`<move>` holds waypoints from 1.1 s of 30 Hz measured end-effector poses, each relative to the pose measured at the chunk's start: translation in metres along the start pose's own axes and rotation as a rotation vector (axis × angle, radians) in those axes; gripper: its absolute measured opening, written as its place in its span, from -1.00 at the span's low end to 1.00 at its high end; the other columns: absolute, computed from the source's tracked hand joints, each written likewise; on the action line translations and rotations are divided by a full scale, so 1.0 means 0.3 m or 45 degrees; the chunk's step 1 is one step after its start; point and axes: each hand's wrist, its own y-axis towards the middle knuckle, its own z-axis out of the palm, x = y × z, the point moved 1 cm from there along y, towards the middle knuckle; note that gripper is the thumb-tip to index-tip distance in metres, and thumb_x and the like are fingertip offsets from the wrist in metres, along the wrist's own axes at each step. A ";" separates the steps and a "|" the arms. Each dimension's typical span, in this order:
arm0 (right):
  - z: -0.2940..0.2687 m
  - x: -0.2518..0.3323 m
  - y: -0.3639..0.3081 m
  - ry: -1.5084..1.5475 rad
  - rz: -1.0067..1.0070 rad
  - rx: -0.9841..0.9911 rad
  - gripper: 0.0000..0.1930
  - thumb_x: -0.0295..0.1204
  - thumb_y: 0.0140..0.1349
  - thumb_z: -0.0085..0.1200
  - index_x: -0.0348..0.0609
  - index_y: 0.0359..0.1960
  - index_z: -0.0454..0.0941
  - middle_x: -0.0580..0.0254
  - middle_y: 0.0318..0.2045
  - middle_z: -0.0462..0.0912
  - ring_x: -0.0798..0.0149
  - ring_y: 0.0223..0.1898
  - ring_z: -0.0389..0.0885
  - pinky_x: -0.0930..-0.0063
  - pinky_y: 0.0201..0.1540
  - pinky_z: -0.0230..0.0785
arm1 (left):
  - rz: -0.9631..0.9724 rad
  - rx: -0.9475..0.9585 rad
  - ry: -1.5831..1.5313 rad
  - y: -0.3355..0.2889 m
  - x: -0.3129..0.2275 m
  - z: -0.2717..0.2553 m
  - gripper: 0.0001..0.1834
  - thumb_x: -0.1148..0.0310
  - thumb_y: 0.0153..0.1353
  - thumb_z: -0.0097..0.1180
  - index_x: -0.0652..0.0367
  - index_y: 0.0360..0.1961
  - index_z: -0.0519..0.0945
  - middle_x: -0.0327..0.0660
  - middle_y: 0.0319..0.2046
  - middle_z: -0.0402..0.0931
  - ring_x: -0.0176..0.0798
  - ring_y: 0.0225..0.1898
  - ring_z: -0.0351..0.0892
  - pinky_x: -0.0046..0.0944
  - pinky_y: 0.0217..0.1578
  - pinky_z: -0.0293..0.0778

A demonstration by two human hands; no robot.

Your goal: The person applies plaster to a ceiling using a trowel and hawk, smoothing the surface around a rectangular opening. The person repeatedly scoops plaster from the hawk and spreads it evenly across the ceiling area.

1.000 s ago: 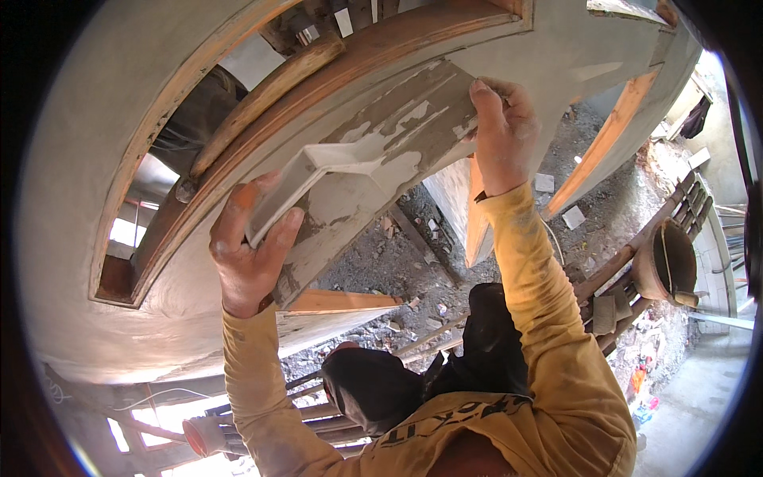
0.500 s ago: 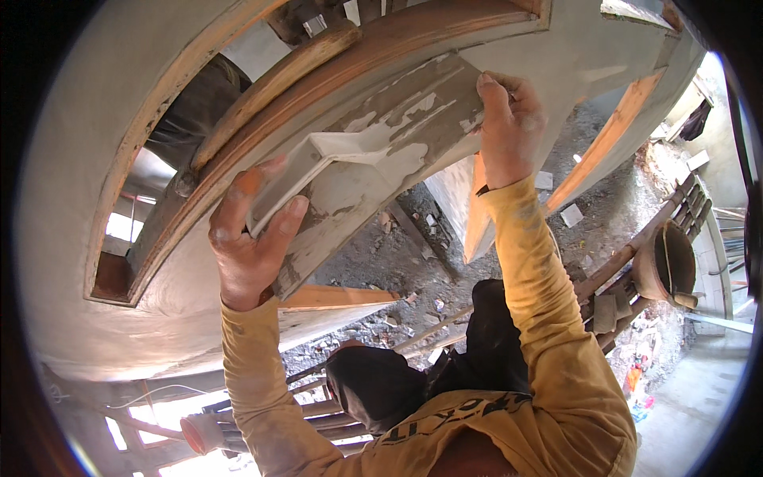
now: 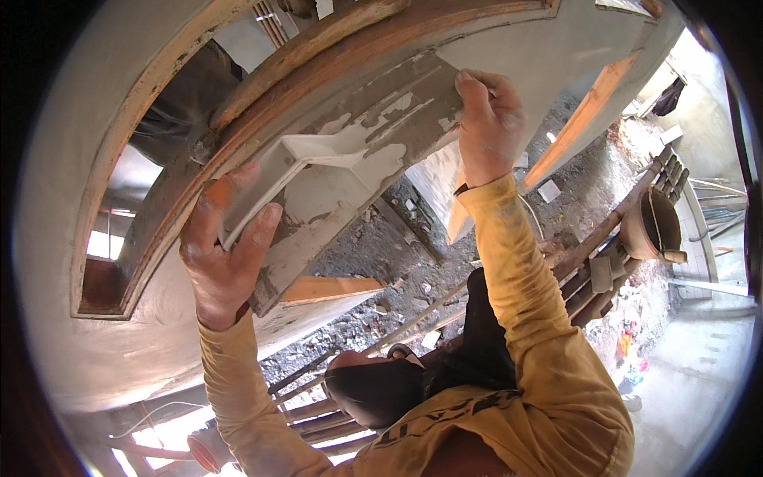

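A long grey ledge [image 3: 314, 213], patchy with wet-looking plaster, runs diagonally below a curved window opening. On its upper face lies a white angled strip [image 3: 266, 189], like a piece of moulding, bent near the middle, with pale smears beyond it. My left hand [image 3: 222, 246] grips the strip's near end, thumb on one side and fingers on the other. At the far end of the ledge, my right hand [image 3: 491, 119] is closed, its thumb against the corner. Its curled fingers are partly hidden.
The curved wooden window frame [image 3: 334, 75] borders the ledge, with a rough wooden pole [image 3: 318, 44] inside it. Orange-edged openings lie below. Wooden poles [image 3: 584, 274] with a hanging bucket [image 3: 650, 225] stand at right. Rubble [image 3: 350, 274] covers the ground beneath.
The view has shifted, so the ledge and both hands appear farther left. Both hands keep the same places on the strip and ledge.
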 end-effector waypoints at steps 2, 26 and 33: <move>0.001 0.008 -0.016 -0.016 0.017 -0.010 -0.80 -0.40 0.19 0.12 -0.35 -0.30 0.53 0.23 -0.51 0.59 0.49 -0.62 0.52 0.60 -0.63 0.44 | -0.013 0.004 0.001 -0.005 -0.005 -0.010 -0.55 0.50 0.01 0.32 0.27 -0.01 0.56 -0.06 -0.15 0.61 -0.15 -0.16 0.61 -0.26 -0.10 0.49; -0.088 -0.011 0.148 -0.039 -0.037 -0.089 -0.80 -0.41 0.12 0.13 -0.32 -0.33 0.57 0.21 -0.54 0.59 0.42 -0.63 0.55 0.55 -0.62 0.46 | 0.122 -0.003 -0.148 0.139 -0.066 0.117 -0.59 0.55 0.00 0.34 0.25 -0.06 0.59 -0.08 -0.14 0.61 -0.21 -0.12 0.61 -0.24 -0.07 0.49; -0.046 0.018 0.084 -0.071 -0.028 -0.055 -0.81 -0.42 0.10 0.11 -0.36 -0.39 0.56 0.15 -0.50 0.61 0.39 -0.63 0.56 0.53 -0.62 0.49 | 0.084 -0.020 0.011 0.090 -0.060 0.034 -0.59 0.55 -0.01 0.35 0.24 -0.07 0.60 -0.10 -0.13 0.62 -0.19 -0.13 0.61 -0.25 -0.07 0.48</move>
